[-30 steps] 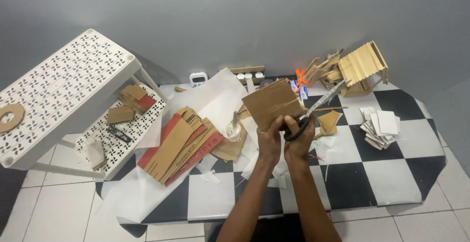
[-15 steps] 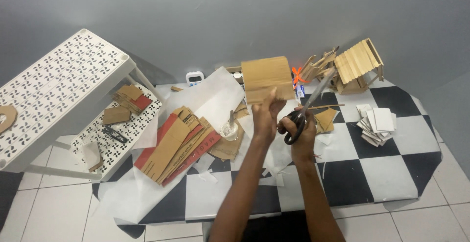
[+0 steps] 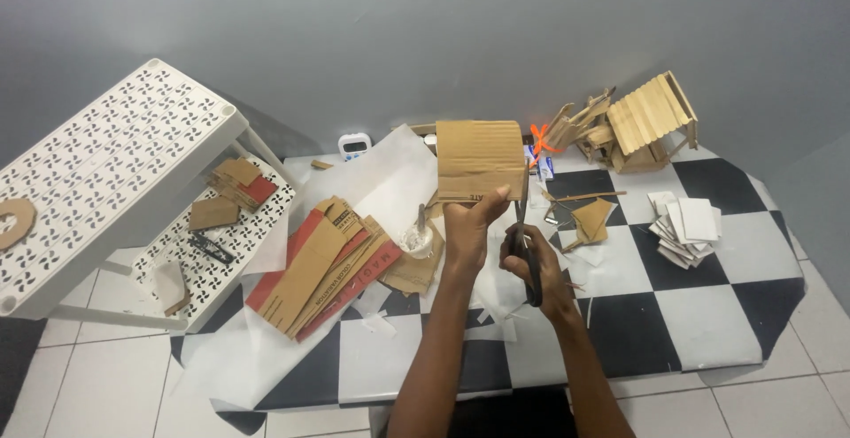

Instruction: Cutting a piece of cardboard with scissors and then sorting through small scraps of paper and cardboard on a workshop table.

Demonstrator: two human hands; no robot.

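Cardboard piece is gripped upright by left hand; scissors, clasped in right hand, are raised along its right edge.

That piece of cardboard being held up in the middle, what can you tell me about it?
The cardboard piece is a brown, roughly rectangular sheet with fine ribbing across its face and a slightly curved top edge. It is held upright above the checkered mat, facing the camera. The left hand pinches its bottom edge, thumb on the front. The scissors in the right hand point upward along its lower right edge. A strip of dark print runs near the bottom.
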